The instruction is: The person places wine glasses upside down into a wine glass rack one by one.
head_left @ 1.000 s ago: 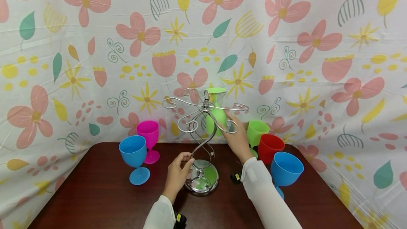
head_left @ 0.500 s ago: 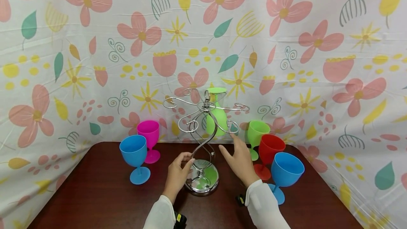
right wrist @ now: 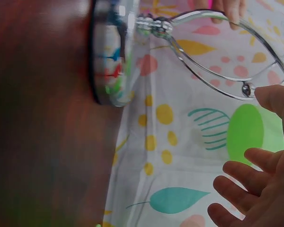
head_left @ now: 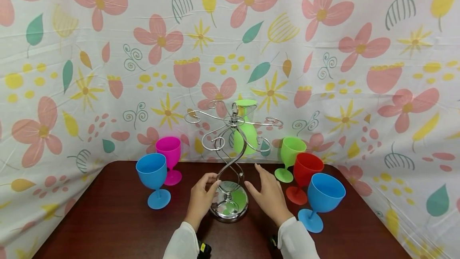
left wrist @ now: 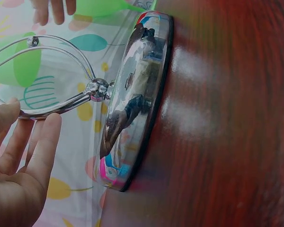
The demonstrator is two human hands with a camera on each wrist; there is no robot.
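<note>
A chrome stemware rack (head_left: 228, 211) with curled wire arms stands upright on the table. My left hand (head_left: 202, 197) holds its twisted wire stem low down, thumb and fingers around one wire (left wrist: 52, 111). Opposite it, my right hand (head_left: 268, 193) is spread beside the stem, holding nothing; in the right wrist view the thumb of this hand (right wrist: 270, 184) lies close to the wire, and contact is unclear. Upside down on a rear arm hangs a green goblet (head_left: 246, 139), its bowl (right wrist: 246, 132) well above the table.
To the left stand a blue goblet (head_left: 151, 167) and a magenta goblet (head_left: 168, 149). A green goblet (head_left: 292, 151), a red goblet (head_left: 306, 169) and another blue goblet (head_left: 325, 195) line the right side. Behind the dark wooden table (head_left: 108, 219) hangs a flowered cloth (head_left: 151, 79).
My right hand has come away from the hanging green goblet and moved down toward the rack's lower stem. The left hand keeps its hold on the stem.
</note>
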